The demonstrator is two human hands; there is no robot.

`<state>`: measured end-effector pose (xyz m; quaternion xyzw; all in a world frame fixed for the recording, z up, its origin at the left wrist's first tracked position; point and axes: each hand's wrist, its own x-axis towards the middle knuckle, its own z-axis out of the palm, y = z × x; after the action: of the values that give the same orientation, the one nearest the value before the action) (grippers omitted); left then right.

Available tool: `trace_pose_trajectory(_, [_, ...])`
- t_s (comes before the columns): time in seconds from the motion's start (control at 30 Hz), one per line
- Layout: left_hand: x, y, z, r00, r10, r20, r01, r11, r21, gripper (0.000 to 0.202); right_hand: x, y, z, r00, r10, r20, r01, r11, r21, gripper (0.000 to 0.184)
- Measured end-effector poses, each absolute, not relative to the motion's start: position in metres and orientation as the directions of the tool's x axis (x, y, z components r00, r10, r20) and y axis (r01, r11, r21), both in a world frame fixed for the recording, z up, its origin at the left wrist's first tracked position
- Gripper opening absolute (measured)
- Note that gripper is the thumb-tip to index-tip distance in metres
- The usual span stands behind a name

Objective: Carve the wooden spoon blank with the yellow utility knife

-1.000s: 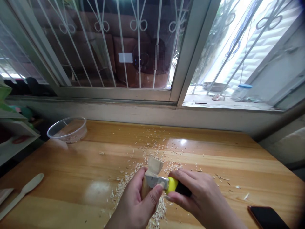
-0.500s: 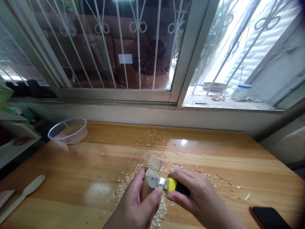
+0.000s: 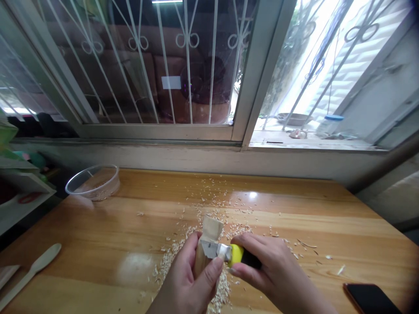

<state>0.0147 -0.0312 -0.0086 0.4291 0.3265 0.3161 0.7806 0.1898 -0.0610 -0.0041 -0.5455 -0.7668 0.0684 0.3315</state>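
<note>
My left hand [image 3: 186, 279] is wrapped round a pale wooden piece [image 3: 211, 229], holding it upright over the table, thumb pressed against the back of a blade. In my right hand [image 3: 271, 270] is a knife with a yellow and black handle [image 3: 240, 256]; its short steel blade [image 3: 214, 249] lies across the wood. A heap of wood shavings [image 3: 222, 288] is spread on the wooden table [image 3: 98, 244] beneath and beyond both hands.
A clear plastic bowl [image 3: 93, 183] stands at the table's far left. A carved wooden spoon [image 3: 31, 268] lies near the left front edge. A dark phone [image 3: 371, 298] rests at the right front. A barred window runs behind the table; shelves stand to the left.
The hands and the wood have barely moved; the view has tipped down a little. The blade sits slightly lower on the wooden piece.
</note>
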Motion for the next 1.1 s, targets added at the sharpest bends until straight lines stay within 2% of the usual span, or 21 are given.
trace_pose_trajectory(0.23, [0.015,-0.031,-0.008,0.595,0.78,-0.196,-0.202,0.381,0.902,0.044,0.193,-0.059,-0.007,-0.193,0.909,0.369,0.765,0.375,-0.524,0.057])
trace_pose_trajectory(0.37, [0.019,-0.029,-0.009,0.561,0.803,-0.201,-0.202,0.369,0.907,0.04,0.192,-0.057,-0.013,-0.171,0.907,0.385,0.796,0.358,-0.488,0.057])
trace_pose_trajectory(0.5, [0.025,-0.029,-0.01,0.521,0.816,-0.252,-0.275,0.44,0.855,0.043,0.191,-0.054,-0.016,-0.135,0.902,0.411,0.815,0.337,-0.471,0.055])
trace_pose_trajectory(0.6, [0.025,-0.03,-0.009,0.558,0.783,-0.274,-0.279,0.488,0.827,0.046,0.194,-0.054,-0.016,-0.161,0.919,0.359,0.773,0.344,-0.534,0.054])
trace_pose_trajectory(0.77, [0.019,-0.028,-0.006,0.64,0.701,-0.314,-0.177,0.532,0.828,0.056,0.198,-0.057,-0.015,-0.201,0.936,0.289,0.732,0.34,-0.591,0.053])
trace_pose_trajectory(1.1, [0.015,-0.025,-0.002,0.614,0.734,-0.291,-0.122,0.452,0.884,0.044,0.194,-0.053,-0.017,-0.176,0.908,0.38,0.788,0.361,-0.498,0.057])
